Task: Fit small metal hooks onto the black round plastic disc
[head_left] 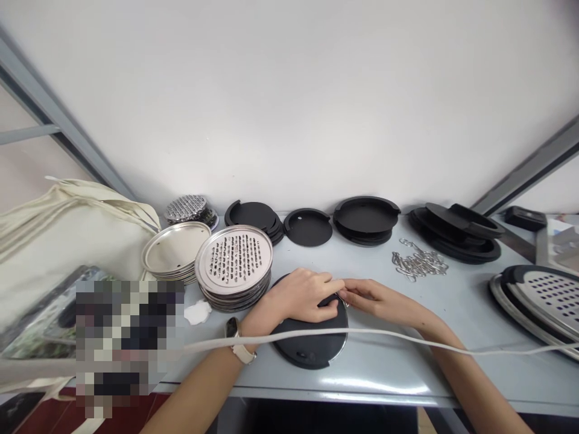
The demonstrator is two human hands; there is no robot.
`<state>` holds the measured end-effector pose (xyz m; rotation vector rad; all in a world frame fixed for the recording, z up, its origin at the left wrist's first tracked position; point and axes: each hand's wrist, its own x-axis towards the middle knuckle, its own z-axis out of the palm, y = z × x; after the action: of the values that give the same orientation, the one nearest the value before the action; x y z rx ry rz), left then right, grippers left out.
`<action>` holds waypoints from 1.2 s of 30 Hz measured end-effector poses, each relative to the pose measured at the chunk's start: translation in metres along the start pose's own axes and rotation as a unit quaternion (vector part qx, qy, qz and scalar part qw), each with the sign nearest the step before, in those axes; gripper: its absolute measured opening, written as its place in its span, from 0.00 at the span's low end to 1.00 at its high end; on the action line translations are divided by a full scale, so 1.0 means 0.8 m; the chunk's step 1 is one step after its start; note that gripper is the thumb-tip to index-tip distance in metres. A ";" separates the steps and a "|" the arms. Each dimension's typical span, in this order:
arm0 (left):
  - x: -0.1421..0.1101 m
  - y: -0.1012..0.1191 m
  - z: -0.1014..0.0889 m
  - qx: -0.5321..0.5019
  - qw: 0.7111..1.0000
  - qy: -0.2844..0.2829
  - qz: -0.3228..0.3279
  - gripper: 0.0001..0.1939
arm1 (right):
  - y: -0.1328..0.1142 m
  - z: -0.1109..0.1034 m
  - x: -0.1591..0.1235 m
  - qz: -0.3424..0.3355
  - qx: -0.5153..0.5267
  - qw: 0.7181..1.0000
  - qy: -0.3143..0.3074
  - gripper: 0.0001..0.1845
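Note:
A black round disc (312,343) with a metal rim showing along its right side lies on the table in front of me. My left hand (305,295), with a pale-banded watch at the wrist, rests on its upper part, fingers bent and pressed onto it. At the disc's upper right edge my right hand (368,298) has thumb and fingers pinched together, touching the left fingertips. A small shiny metal piece (346,303) peeks out by the right fingertips; its shape is mostly hidden. To the left stands a stack of round metal graters (235,265).
Shallow metal discs (176,247) are stacked left, with black round holders (366,220) along the wall. Metal wire clips (418,262) lie in a pile at right, near assembled graters (552,295). A white cable (384,333) crosses the view above my forearms. A cream bag (76,235) fills the left.

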<state>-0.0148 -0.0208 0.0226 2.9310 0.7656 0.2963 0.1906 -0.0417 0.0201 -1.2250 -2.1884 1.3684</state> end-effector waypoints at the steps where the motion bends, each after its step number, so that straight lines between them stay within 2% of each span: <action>1: 0.000 0.000 0.000 0.000 1.000 -0.003 -0.002 0.08 | 0.000 0.000 0.000 0.000 0.002 1.000 -0.001 0.25; 23: 0.001 0.003 -0.004 -0.017 1.000 -0.005 -0.006 0.08 | 0.004 0.001 0.000 0.013 -0.009 1.000 0.000 0.26; 36: -0.001 0.002 -0.003 -0.003 1.000 0.002 -0.001 0.08 | -0.003 0.000 0.000 -0.002 0.017 1.000 0.001 0.22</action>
<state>-0.0150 -0.0226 0.0248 2.9246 0.7658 0.3041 0.1898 -0.0421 0.0222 -1.2095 -2.1546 1.3968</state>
